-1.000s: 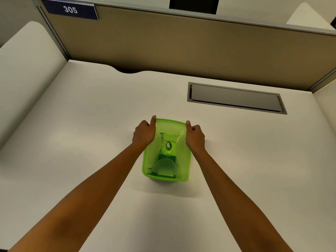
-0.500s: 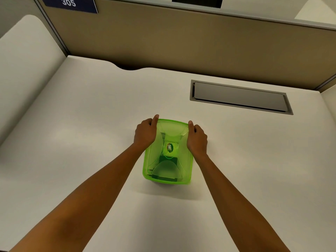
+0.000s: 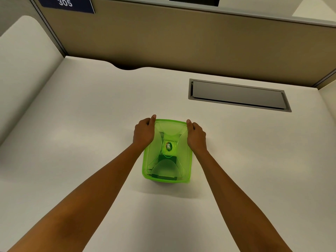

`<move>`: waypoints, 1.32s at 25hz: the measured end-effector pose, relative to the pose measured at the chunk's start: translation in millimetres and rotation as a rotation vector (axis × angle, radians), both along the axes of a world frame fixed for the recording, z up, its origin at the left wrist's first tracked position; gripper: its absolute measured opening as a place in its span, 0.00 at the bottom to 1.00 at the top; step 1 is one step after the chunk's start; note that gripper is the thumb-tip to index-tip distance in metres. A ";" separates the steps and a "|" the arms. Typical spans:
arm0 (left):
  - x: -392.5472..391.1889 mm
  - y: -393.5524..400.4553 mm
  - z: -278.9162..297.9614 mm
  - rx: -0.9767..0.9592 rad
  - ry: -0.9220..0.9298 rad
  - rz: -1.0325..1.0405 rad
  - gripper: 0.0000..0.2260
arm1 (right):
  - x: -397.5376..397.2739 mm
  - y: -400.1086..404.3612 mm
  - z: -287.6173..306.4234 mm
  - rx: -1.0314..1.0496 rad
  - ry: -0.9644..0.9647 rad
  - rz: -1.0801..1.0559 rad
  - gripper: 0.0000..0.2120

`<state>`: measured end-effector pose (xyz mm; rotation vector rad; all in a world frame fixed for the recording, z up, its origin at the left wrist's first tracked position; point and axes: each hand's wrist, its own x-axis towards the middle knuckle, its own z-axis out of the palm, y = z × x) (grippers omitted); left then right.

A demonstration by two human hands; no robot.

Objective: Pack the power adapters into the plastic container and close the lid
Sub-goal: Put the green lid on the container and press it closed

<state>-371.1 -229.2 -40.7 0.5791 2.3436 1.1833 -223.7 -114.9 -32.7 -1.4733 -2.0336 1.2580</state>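
The counter (image 3: 91, 124) is a pale, off-white surface with a matte finish, and it fills most of the view. At its far edge there is a tan partition wall (image 3: 181, 42) with a grey metal rail on top. A dark blue sign (image 3: 66, 4) with the number 305 hangs at the upper left of this wall. In the far edge of the counter a small curved notch (image 3: 127, 67) is cut. To the right, a grey rectangular cover plate (image 3: 238, 95) is set flat into the counter, well apart from the box. On the left side a second pale surface (image 3: 23, 57) with a rounded corner stands beside the counter.

The green plastic container (image 3: 167, 151) sits on the counter near the middle of the view. Its translucent lid (image 3: 170, 130) is on top, with a small oval sticker (image 3: 169, 146) in the centre. Through the lid dark shapes (image 3: 166, 160) are visible inside; they are not clear enough to tell how many adapters there are.

The left hand (image 3: 144, 132) is curled against the left edge of the lid, with the thumb on the far left corner. The right hand (image 3: 196, 135) is curled in the same way on the right edge, with the thumb on the far right corner. Both hands press on the lid rim.
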 end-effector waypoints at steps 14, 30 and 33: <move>24.2 -8.0 3.3 0.114 -0.213 0.335 0.25 | 21.4 5.9 1.7 -0.103 -0.068 -0.074 0.29; 55.7 -40.1 -1.6 0.087 -0.179 0.483 0.26 | 69.8 -7.4 -1.3 -0.221 -0.019 -0.451 0.29; 23.7 -17.6 10.6 -0.039 -0.133 0.266 0.29 | 66.9 -24.8 -6.5 -0.220 -0.039 -0.474 0.29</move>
